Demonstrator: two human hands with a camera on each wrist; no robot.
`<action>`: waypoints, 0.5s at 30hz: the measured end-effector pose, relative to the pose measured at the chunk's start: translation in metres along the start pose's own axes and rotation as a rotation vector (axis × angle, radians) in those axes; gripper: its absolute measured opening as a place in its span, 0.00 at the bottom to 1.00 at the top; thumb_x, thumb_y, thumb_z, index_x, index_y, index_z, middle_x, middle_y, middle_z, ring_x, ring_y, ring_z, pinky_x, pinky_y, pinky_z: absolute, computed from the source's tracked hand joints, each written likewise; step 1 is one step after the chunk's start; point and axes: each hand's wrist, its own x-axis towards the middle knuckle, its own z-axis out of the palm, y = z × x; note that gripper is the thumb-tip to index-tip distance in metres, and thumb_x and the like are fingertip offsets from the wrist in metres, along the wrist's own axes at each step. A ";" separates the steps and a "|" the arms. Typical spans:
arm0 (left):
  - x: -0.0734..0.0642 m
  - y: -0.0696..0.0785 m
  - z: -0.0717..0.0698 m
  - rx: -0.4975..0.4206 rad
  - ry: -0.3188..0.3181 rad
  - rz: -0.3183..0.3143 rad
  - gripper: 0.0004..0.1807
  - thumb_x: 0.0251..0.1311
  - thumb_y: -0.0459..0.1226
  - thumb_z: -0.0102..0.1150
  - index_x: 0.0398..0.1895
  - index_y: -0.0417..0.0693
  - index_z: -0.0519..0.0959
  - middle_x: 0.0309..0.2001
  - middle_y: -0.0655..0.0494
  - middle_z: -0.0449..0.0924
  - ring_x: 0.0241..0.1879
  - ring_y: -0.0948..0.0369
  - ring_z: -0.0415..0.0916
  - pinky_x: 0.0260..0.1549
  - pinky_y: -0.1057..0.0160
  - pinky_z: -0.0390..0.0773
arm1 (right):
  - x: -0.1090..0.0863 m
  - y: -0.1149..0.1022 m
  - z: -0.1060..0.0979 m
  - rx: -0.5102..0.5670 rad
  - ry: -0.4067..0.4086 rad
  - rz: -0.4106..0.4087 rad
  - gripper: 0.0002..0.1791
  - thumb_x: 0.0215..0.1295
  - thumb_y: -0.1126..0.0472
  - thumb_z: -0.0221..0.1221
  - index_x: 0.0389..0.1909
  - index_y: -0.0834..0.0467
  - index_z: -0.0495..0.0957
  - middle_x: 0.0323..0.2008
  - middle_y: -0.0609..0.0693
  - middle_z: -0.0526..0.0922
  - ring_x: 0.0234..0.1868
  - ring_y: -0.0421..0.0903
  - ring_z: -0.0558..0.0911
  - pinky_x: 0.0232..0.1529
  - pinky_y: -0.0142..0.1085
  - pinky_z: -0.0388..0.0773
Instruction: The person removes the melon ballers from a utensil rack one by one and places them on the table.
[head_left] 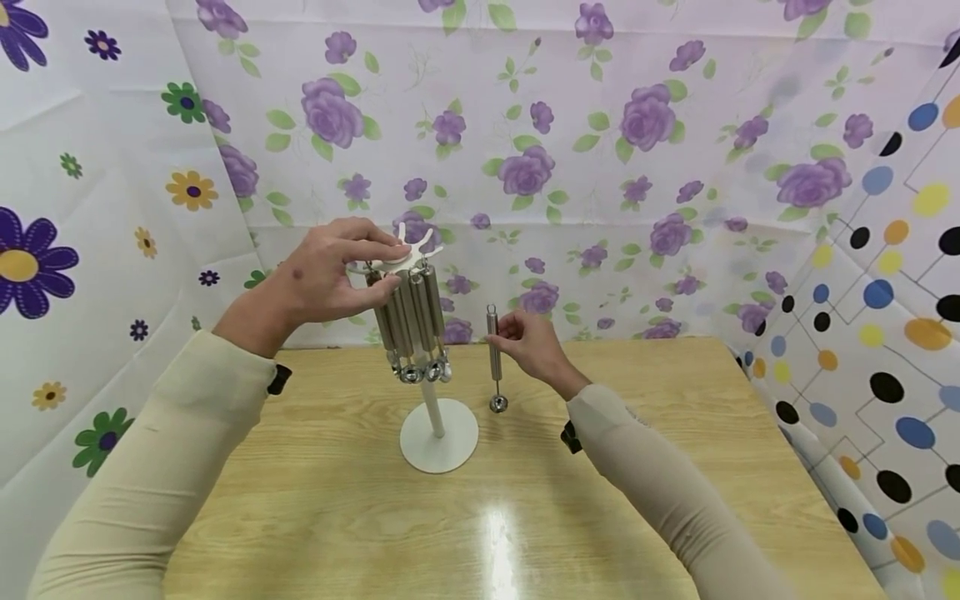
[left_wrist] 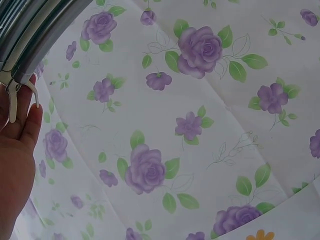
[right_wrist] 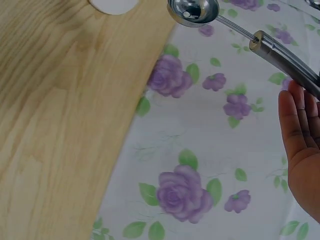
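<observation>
Right of the stand (head_left: 427, 454), and near it, the scoop (head_left: 496, 367) is pinched by the handle between the thumb and fingers of my right grip (head_left: 528, 340), which is narrow around it. Its long axis runs nearly upright, loop (head_left: 492, 309) at the top and bowl (head_left: 498, 404) at the bottom, much in line with the hanging tools (head_left: 407, 321). From my right grip the scoop lies on the side toward the stand, so nothing of my hand comes between the two. As I judge it, what matters is the loop against the prongs (head_left: 429, 239): in the head view the loop sits to their right and lower, well apart from them, and the prongs on that side look bare. My right grip is the nearer one to the scoop; my left grip (head_left: 330, 267) holds the stand's top from the left, fingers over it and thumb by the handles. Whether the bowl quite clears the surface (head_left: 337, 517), I cannot tell for sure.
</observation>
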 end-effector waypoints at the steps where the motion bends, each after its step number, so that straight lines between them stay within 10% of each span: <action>1: 0.000 0.000 0.000 0.004 0.000 -0.001 0.19 0.54 0.33 0.67 0.51 0.40 0.86 0.46 0.46 0.82 0.46 0.47 0.78 0.37 0.49 0.74 | -0.001 0.003 0.001 -0.004 0.001 0.014 0.12 0.65 0.58 0.67 0.42 0.62 0.81 0.34 0.52 0.83 0.34 0.45 0.81 0.38 0.38 0.80; 15: -0.001 -0.002 0.002 0.010 0.019 0.045 0.20 0.53 0.33 0.67 0.51 0.39 0.86 0.46 0.45 0.82 0.46 0.45 0.78 0.43 0.44 0.76 | -0.003 0.039 0.020 -0.009 0.019 0.089 0.13 0.64 0.56 0.68 0.40 0.62 0.81 0.32 0.51 0.83 0.32 0.44 0.81 0.33 0.35 0.81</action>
